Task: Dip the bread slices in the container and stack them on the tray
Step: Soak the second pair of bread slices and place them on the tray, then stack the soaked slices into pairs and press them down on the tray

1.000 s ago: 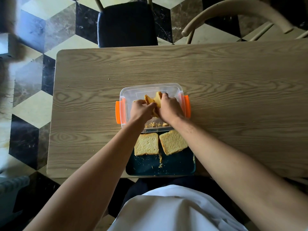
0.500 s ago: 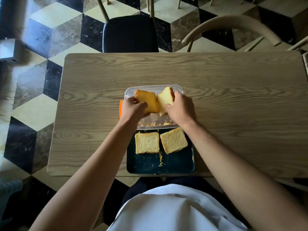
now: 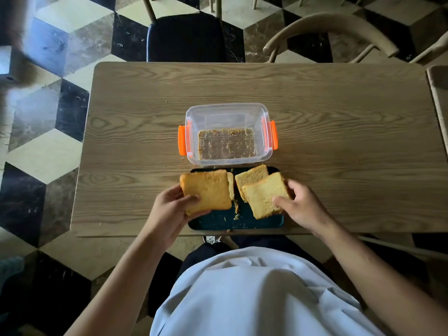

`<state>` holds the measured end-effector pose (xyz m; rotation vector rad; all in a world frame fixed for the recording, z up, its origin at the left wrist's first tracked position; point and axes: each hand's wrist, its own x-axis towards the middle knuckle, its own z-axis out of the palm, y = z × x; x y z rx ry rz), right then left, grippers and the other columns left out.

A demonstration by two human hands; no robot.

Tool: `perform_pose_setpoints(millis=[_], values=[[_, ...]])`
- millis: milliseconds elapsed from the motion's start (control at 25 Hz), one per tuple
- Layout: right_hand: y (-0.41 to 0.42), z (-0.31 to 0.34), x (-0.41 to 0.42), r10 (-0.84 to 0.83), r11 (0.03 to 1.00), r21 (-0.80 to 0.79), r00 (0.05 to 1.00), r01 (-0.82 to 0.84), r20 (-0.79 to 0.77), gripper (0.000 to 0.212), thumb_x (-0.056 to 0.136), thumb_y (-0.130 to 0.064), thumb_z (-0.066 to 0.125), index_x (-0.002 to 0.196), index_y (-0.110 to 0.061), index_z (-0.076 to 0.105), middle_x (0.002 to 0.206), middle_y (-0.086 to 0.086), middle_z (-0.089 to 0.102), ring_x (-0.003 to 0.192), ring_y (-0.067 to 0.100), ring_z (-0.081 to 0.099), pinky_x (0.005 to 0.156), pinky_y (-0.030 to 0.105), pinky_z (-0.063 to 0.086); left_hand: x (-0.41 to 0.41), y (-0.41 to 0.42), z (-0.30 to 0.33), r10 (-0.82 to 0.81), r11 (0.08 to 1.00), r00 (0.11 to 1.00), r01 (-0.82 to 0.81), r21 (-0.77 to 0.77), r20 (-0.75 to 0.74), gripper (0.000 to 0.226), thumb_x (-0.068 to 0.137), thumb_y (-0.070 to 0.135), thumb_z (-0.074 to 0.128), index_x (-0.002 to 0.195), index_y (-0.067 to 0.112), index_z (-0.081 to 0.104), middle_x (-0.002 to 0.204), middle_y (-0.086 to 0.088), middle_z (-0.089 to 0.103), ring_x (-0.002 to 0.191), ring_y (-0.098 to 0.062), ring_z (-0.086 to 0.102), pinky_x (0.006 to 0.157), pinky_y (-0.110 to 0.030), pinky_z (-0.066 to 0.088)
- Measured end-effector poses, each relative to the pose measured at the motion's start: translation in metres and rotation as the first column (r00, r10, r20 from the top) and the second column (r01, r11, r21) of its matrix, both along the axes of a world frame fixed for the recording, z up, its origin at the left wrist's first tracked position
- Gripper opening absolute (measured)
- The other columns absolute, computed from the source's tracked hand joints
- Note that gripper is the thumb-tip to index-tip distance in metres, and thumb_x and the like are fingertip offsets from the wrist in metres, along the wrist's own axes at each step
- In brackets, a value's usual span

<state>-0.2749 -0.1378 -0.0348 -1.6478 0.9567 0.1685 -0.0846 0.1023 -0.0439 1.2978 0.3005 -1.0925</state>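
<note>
- Bread slices leave the container (image 3: 228,110) and arrive over the dark tray (image 3: 242,220) at the near table edge, one in each hand, where a second ago both hands were down inside the clear tub.
- Left hand (image 3: 169,209) pinches the left slice (image 3: 206,191) at its near corner, thumb on top, holding it flat over the tray's left side and overhanging the rim there.
- Right hand (image 3: 300,207) grips the right slice (image 3: 265,195) by its right edge, fingers closed on it; it lies across a slice already on the tray (image 3: 251,177).
- Another slice already on the tray (image 3: 231,185) is nearly hidden under the left slice, only its right edge showing.
- Container now stands empty of bread just beyond the tray, orange latches on both sides, with a brown, crumb-flecked layer on its floor; half a second ago the two slices were held up above it.
- Dipping appears finished for this pair; stacking looks like the step in hand, each slice headed for the one beneath.
- Whether either held slice already rests on the one below cannot be told from this angle.
- Crumbs dot the bare part of the tray.
</note>
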Motion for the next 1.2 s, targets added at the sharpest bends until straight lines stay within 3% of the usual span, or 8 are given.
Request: perform_pose_setpoints(millis=[360,480,560,680,800,880,1000,1200], values=[[0.030,-0.063,0.004,0.009,1.000,0.030,0.972,-0.003,-0.235,0.040,0.085,-0.010,0.063,0.124,-0.005,0.054,0.098,0.002,0.067,0.084,0.014,0.064,0.065,0.024,0.051,-0.037,-0.011,-0.070,-0.184,0.931,0.983,0.181,0.317,-0.020,0.021,0.084,-0.007,0.066,0.100,0.006,0.069,0.110,-0.022,0.072,0.099,-0.036,0.071,0.088,-0.051,0.059],[0.029,-0.063,0.007,0.031,0.981,-0.176,0.959,-0.083,-0.282,0.054,0.081,-0.018,0.069,0.130,-0.007,0.051,0.110,0.010,0.065,0.090,0.021,0.063,0.074,0.030,0.053,-0.040,-0.015,-0.069,-0.294,0.850,0.950,0.209,0.484,0.105,0.011,0.085,0.017,0.072,0.091,0.009,0.067,0.081,-0.007,0.069,0.071,-0.020,0.064,0.061,-0.029,0.056],[0.028,-0.061,0.007,0.038,0.945,-0.297,0.951,-0.133,-0.306,0.061,0.081,-0.027,0.072,0.134,-0.009,0.049,0.120,0.013,0.061,0.101,0.024,0.061,0.078,0.026,0.049,-0.038,-0.014,-0.064,-0.403,0.790,0.893,0.229,0.568,0.200,0.018,0.083,0.026,0.071,0.086,0.010,0.064,0.071,0.000,0.062,0.061,-0.017,0.055,0.051,-0.026,0.046],[0.027,-0.060,0.014,0.062,0.890,-0.411,0.946,-0.197,-0.319,0.050,0.083,-0.026,0.067,0.128,-0.009,0.053,0.123,0.016,0.054,0.112,0.028,0.050,0.085,0.028,0.042,-0.034,-0.010,-0.056,-0.474,0.738,0.839,0.214,0.640,0.266,0.030,0.082,0.026,0.069,0.108,0.014,0.061,0.085,0.004,0.068,0.078,-0.019,0.066,0.072,-0.039,0.057],[0.028,-0.055,0.031,0.115,0.879,-0.423,0.959,-0.219,-0.259,0.041,0.085,-0.019,0.066,0.123,-0.007,0.056,0.120,0.014,0.056,0.109,0.025,0.051,0.087,0.027,0.043,-0.025,-0.010,-0.050,-0.489,0.740,0.815,0.200,0.642,0.310,0.059,0.083,0.028,0.071,0.136,0.013,0.051,0.104,0.007,0.065,0.091,-0.014,0.063,0.077,-0.032,0.050],[0.033,-0.053,0.047,0.188,0.892,-0.372,0.958,-0.259,-0.215,0.039,0.085,-0.022,0.066,0.121,-0.010,0.058,0.116,0.008,0.061,0.101,0.020,0.058,0.086,0.029,0.051,-0.015,-0.015,-0.050,-0.493,0.744,0.812,0.205,0.636,0.314,0.066,0.085,0.030,0.071,0.143,0.010,0.047,0.128,-0.006,0.064,0.106,-0.020,0.063,0.085,-0.033,0.051],[0.044,-0.052,0.075,0.247,0.907,-0.289,0.943,-0.306,-0.224,0.040,0.084,-0.030,0.064,0.120,-0.013,0.060,0.108,0.003,0.065,0.095,0.017,0.061,0.085,0.034,0.054,-0.003,-0.028,-0.050,-0.506,0.728,0.806,0.208,0.653,0.307,0.065,0.086,0.029,0.069,0.144,0.009,0.048,0.137,-0.012,0.062,0.118,-0.026,0.062,0.101,-0.042,0.051],[0.057,-0.052,0.100,0.255,0.863,-0.336,0.900,-0.377,-0.354,0.026,0.084,-0.039,0.063,0.085,-0.013,0.060,0.076,0.001,0.064,0.065,0.017,0.057,0.047,0.024,0.037,-0.001,-0.041,-0.047,-0.542,0.705,0.787,0.234,0.669,0.295,0.049,0.086,0.018,0.062,0.134,0.011,0.058,0.129,-0.010,0.068,0.111,-0.025,0.066,0.093,-0.041,0.055]])
